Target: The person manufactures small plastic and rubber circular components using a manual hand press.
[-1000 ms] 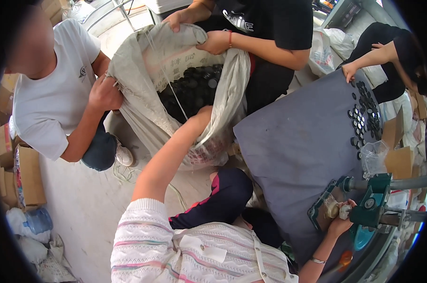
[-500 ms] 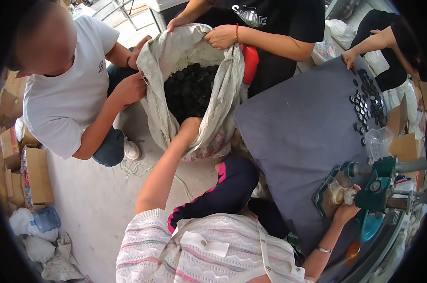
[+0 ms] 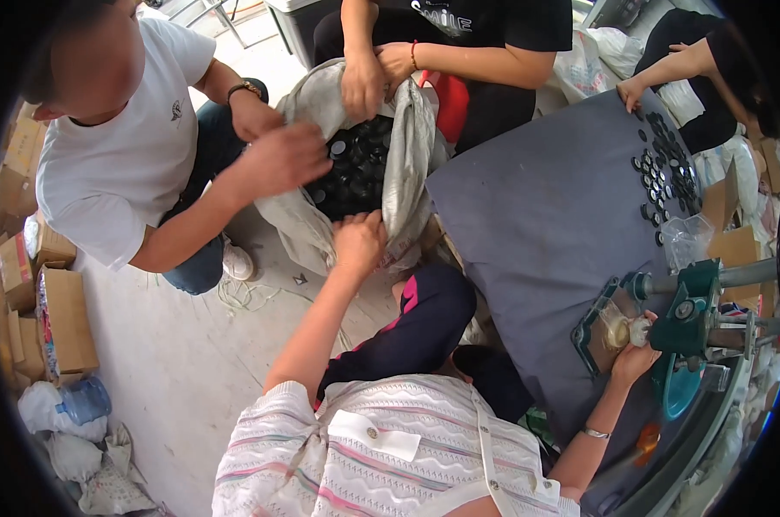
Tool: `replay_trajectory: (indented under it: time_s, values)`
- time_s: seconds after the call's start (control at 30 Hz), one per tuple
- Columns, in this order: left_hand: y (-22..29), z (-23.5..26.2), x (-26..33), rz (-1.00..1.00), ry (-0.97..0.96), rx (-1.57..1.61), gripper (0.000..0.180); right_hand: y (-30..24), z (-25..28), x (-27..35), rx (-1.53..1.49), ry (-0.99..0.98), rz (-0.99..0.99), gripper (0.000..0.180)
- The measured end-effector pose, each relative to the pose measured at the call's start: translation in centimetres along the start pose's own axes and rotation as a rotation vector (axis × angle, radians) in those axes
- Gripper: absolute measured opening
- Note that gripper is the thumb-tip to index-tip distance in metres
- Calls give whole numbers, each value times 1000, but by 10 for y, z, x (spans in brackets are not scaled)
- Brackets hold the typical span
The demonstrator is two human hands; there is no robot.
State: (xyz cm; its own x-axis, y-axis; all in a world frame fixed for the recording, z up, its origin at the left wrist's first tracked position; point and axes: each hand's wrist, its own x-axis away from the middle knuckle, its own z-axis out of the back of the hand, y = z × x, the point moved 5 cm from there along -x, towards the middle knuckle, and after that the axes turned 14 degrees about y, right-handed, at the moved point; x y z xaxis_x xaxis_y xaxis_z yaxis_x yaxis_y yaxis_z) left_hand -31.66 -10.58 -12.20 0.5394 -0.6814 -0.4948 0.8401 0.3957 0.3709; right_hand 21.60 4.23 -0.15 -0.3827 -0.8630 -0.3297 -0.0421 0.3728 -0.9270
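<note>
A pale woven sack (image 3: 308, 237) holds a heap of round black caps (image 3: 355, 168). At its near rim is my left hand (image 3: 360, 244), fingers bent over the edge and closed on the fabric. My right hand (image 3: 636, 360) is beside a green hand press (image 3: 687, 310) on the right, its fingers closed around something small and whitish that I cannot make out. A round cream-coloured piece (image 3: 615, 332) sits next to those fingers, within the green frame of the press.
At the left, a person in a white shirt reaches a blurred hand (image 3: 287, 159) over the sack. Another person's hands (image 3: 377, 77) are at its far rim. Black and silver discs (image 3: 661, 172) lie on the grey cloth-covered table (image 3: 528, 207), near a third person's hand (image 3: 631, 93). Cardboard boxes (image 3: 69, 323) line the left.
My left hand has come up from among the caps to the sack's near rim. The far person's hands have drawn together, and the white-shirted person's hand has swung over the opening.
</note>
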Motion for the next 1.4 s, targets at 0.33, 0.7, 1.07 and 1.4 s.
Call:
replay_trajectory:
  time_s: [0.33,0.7,1.07,1.4]
  values:
    - [-58,5,76,-81,-177,-302,31,0,2,-4,-13,-10,-37,33]
    - [-58,-9,85,-22,-69,-274,29,0,1,-8,6,-44,-99,33]
    - [-38,-3,82,-42,88,14,27,-1,-3,-6,22,-58,-94,33]
    - [-15,-15,76,7,34,128,32,-2,-3,-7,8,-76,-95,33]
